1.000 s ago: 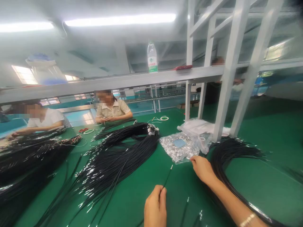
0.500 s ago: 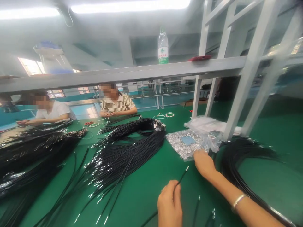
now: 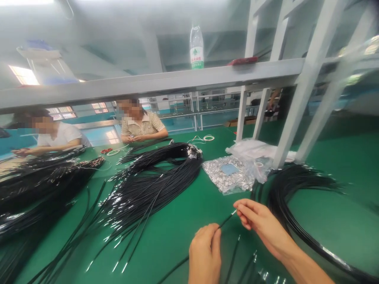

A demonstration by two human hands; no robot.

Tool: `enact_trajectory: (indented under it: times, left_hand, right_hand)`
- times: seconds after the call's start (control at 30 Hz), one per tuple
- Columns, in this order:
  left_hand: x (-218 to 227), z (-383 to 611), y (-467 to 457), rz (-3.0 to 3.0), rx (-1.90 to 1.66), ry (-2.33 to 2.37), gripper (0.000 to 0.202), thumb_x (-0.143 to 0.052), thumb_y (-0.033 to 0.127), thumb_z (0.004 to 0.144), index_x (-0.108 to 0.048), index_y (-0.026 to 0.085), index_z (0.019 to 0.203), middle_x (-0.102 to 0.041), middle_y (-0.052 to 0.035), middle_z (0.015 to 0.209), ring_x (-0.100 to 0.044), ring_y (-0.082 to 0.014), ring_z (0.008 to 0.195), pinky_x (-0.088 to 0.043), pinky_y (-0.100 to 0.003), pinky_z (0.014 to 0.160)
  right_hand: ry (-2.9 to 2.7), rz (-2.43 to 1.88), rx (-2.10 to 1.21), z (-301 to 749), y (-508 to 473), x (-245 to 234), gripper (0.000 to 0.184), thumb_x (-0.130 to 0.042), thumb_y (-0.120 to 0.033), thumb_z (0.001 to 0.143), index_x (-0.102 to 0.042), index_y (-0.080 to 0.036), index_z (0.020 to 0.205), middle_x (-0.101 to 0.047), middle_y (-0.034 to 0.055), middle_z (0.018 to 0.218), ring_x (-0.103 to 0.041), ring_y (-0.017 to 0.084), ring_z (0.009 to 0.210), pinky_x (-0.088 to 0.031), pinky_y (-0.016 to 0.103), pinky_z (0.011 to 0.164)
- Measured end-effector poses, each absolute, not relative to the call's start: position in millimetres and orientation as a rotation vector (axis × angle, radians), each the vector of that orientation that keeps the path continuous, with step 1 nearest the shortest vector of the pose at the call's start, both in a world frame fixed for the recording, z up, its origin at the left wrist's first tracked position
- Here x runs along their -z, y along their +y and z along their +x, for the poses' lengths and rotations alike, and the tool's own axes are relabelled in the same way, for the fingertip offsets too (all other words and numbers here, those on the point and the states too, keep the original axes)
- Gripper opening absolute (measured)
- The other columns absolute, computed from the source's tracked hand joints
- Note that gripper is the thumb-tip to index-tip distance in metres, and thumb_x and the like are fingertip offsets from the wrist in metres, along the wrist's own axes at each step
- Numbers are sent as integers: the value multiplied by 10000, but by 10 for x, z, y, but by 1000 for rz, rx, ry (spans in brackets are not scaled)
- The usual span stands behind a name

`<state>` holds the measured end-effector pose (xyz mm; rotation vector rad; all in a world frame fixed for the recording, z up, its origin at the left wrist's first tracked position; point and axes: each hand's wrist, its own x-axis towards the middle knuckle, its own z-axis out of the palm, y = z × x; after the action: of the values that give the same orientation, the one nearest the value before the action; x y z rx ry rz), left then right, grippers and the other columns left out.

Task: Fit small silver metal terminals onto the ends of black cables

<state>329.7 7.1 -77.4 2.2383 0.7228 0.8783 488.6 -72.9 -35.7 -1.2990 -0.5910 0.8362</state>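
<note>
Green tabletop (image 3: 183, 221) carries your left hand (image 3: 205, 254) pinching a black wire (image 3: 225, 221) steady, its bared tip angled up to your right hand (image 3: 260, 225), whose fingertips close on that tip, with the bag of silver terminals (image 3: 229, 177) lying just beyond.

left hand (image 3: 205, 252) pinches black wire (image 3: 224, 221) | right hand (image 3: 262, 225) at its tip
</note>
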Motion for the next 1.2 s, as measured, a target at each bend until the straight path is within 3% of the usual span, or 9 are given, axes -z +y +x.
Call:
enact_trajectory:
  times: [0.73,0.93,1.1,1.2]
  left_hand:
    - [886,3317,88,2362,-914,727,291,-392,214,933,-681,204,902,-697,-61,783,-639,-203,729,-488,-298,720]
    - [931,3333,87,2498,-939,762,313,-356,191,921,-660,211,851,-678,-54,714,-640,-203,680,-466,-292,679]
    - [973,3338,93,2580,-926,767,308,-357,176,915,-652,215,839,-668,-55,693,-627,-200,665,-448,-283,656]
    - [971,3348,65,2506,-939,741,287,-369,166,894,-650,211,857,-689,-65,739,-640,-210,700,-462,-309,701]
  right_hand:
    - [-790,-1547,-732,4899,-739,441,525,-602,-663,660,-605,-161,813,-516,10,649,-435,135,554,-349,260,499]
    - [-1134,-1689,-411,4906,-747,490,362,-471,-524,803,-643,-213,734,-619,54,760,-564,202,734,-438,306,687]
    - [-937,-1606,-710,4864,-666,602,370,-579,-537,681,-590,-194,819,-534,-6,613,-497,140,496,-364,239,424]
    - [-843,-1505,-855,4748,-601,655,451,-647,-521,626,-537,-185,904,-538,-24,627,-516,134,468,-358,216,375]
